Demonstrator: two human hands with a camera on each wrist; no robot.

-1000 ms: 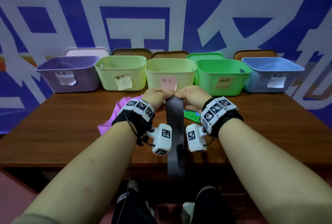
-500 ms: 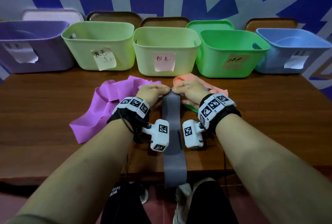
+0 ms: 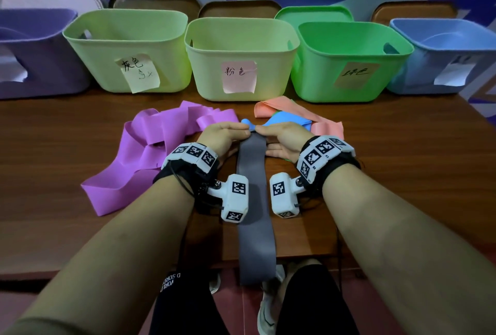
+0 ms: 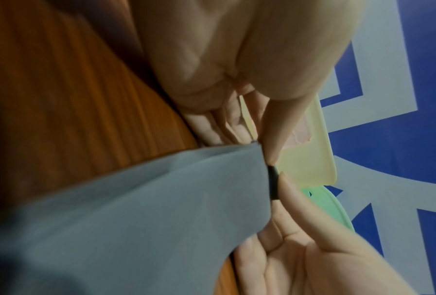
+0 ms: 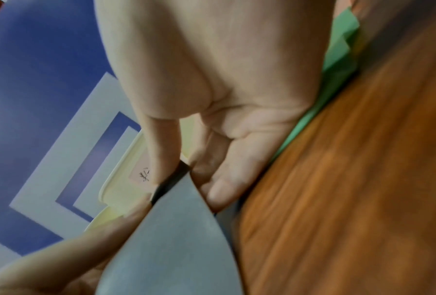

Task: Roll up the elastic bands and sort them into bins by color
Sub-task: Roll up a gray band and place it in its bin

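both my left hand [image 3: 224, 138] and right hand [image 3: 281, 139] pinch the far end of the grey band [image 3: 255, 200], which lies flat toward me and off the table [image 3: 402, 173] edge; i should roll evenly, thumbs level, edges aligned.

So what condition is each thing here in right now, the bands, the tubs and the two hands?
Grey band: flat, far end pinched, near end over the table edge.
Left hand: pinches grey band.
Right hand: pinches grey band.
Purple band: loose, unrolled.
Pink band: loose, unrolled.
Blue band: crumpled.
Bins: upright, lidless.
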